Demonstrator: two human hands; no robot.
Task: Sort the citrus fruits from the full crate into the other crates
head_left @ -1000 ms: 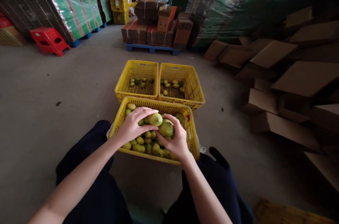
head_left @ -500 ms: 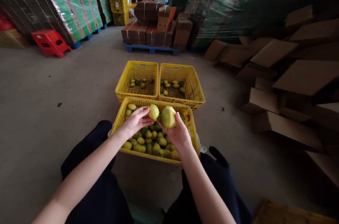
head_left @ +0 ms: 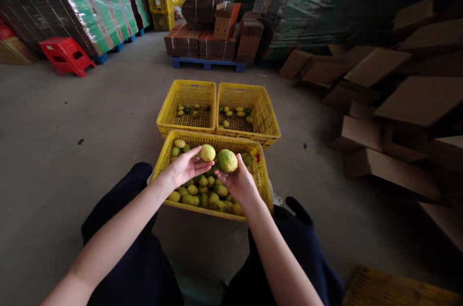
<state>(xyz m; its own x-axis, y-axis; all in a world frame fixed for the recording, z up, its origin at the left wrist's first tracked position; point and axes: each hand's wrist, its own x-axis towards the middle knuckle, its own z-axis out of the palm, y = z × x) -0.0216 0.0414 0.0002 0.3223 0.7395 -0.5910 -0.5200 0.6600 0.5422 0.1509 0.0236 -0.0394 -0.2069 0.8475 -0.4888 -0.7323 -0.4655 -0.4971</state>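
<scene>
My left hand (head_left: 184, 167) is closed round a small yellow-green lemon (head_left: 208, 153), held between thumb and fingers. In my right hand (head_left: 241, 181) lies a larger, greener lemon (head_left: 227, 161), gripped by thumb and fingers. The two fruits are side by side over the near yellow crate (head_left: 210, 213). Many yellow and green lemons (head_left: 203, 190) fill that crate, partly hidden by my hands. Behind it are two more yellow crates, a left one (head_left: 186, 85) and a right one (head_left: 271, 113), each with several lemons on the bottom.
Flattened cartons are stacked on a blue pallet (head_left: 208, 63) beyond the crates. Loose cardboard boxes (head_left: 390, 171) are heaped along the right. A red stool (head_left: 67, 55) stands at the left by wrapped green stacks (head_left: 97, 2). A yellow-brown crate edge (head_left: 390, 289) shows at bottom right.
The larger lemon has turned in my right hand and shows a greener side. Both hands have stayed nearly in place, holding their fruit; the view has tilted slightly.
</scene>
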